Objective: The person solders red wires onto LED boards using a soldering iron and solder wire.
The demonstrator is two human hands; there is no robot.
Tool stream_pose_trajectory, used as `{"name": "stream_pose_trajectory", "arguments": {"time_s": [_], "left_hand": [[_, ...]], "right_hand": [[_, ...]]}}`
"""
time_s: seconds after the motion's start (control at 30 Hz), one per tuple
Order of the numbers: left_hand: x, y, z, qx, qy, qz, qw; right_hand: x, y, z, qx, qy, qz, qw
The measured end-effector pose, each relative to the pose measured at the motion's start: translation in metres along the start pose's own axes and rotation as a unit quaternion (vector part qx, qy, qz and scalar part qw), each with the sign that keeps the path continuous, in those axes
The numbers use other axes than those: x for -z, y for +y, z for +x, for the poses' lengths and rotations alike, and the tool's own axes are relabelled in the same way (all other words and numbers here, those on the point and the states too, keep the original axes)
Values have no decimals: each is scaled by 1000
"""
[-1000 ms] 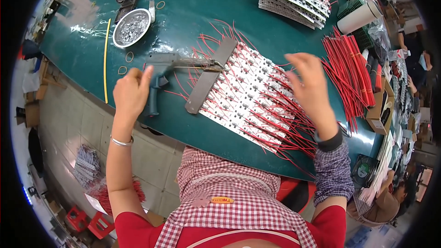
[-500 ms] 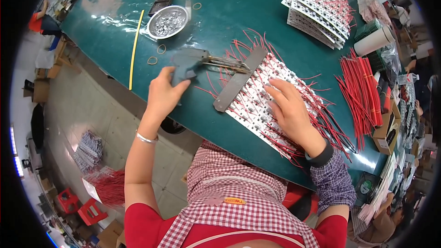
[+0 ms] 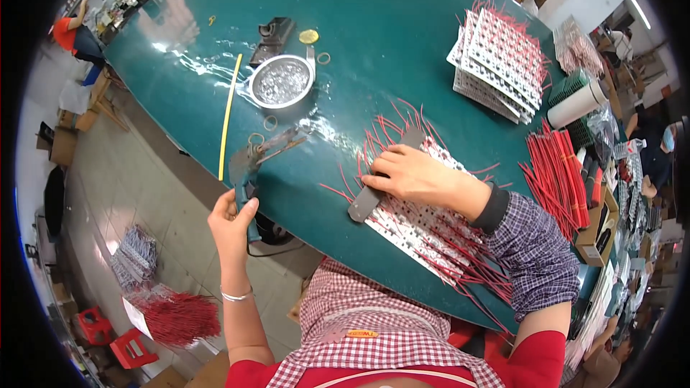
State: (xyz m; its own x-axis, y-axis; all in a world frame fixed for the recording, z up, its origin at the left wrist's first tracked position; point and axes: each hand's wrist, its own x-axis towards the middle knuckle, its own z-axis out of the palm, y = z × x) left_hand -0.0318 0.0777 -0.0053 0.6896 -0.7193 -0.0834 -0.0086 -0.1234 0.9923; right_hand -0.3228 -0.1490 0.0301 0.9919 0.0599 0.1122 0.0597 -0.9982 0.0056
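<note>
My left hand (image 3: 232,220) grips the handle of a teal soldering iron (image 3: 248,172) at the near edge of the green table (image 3: 374,50); the iron's metal tip points up and right over the table top. My right hand (image 3: 411,174) lies flat on a grey metal bar (image 3: 368,201) that runs along the left end of a row of white circuit strips with red wires (image 3: 431,226). The fingers press on the bar and the strips beneath it.
A round metal dish (image 3: 281,81) of solder bits, a dark holder (image 3: 272,37), a yellow stick (image 3: 228,115) and rubber rings lie beyond the iron. Stacked strip boards (image 3: 501,61), a white roll (image 3: 575,104) and a bundle of red wires (image 3: 557,179) stand right. More red wires (image 3: 176,316) lie on the floor.
My left hand has slid down the iron toward the table edge. My right hand moved left from the strips' middle onto the grey bar. The head has shifted, so the table sits higher in view.
</note>
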Motion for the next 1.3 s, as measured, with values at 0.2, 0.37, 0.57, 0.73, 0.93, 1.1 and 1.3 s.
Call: {"name": "stream_pose_trajectory", "arguments": {"time_s": [0.2, 0.37, 0.57, 0.73, 0.93, 1.1, 1.3], "left_hand": [[3, 9, -2, 18, 13, -34, 999], [-7, 6, 15, -8, 0, -8, 1000], [-39, 21, 26, -33, -83, 35, 995], [-72, 8, 43, -110, -137, 142, 974], [-81, 27, 43, -199, -112, 405, 886], [-25, -18, 121, -334, 160, 589, 718], [-19, -3, 148, -138, 61, 600, 786]], "right_hand": [[8, 5, 34, 15, 38, -31, 999], [-8, 16, 39, 3, 37, 4, 999], [8, -31, 8, -93, 118, 100, 984], [3, -89, -52, -244, 147, 144, 948], [-11, -121, -89, -369, 167, 135, 904], [-12, -122, -87, -358, 184, 159, 902], [1, -116, -79, -387, 172, 197, 884]]}}
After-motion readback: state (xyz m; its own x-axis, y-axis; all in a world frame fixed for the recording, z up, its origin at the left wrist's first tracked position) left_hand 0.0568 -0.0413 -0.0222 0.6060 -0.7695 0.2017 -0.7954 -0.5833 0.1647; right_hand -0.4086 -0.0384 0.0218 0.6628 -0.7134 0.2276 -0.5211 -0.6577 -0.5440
